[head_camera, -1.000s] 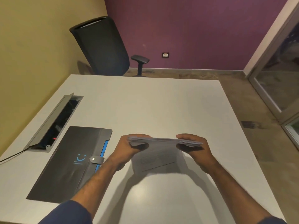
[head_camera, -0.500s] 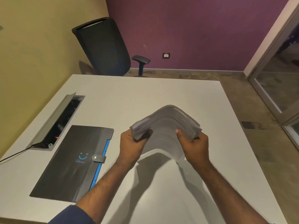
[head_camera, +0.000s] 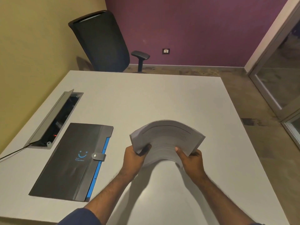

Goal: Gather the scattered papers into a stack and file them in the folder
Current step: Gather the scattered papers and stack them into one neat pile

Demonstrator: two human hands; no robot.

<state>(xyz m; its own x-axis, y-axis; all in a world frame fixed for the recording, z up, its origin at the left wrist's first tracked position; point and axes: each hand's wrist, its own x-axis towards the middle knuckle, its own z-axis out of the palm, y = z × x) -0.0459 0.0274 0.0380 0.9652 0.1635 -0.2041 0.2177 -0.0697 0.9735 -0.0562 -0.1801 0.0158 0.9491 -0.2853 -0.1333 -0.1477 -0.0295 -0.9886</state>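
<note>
Both forearms reach forward over the table from the near edge, a dark blue sleeve showing on the left arm. The left hand (head_camera: 133, 157) and right hand (head_camera: 191, 159) are raised side by side, palms turned inward, each clamped on one end of the stack (head_camera: 167, 138) with thumbs on top.

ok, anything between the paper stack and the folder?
No object: bare table lies between the paper stack, held by the left hand and right hand, and the folder. But the folder's strap is snapped shut.
</note>
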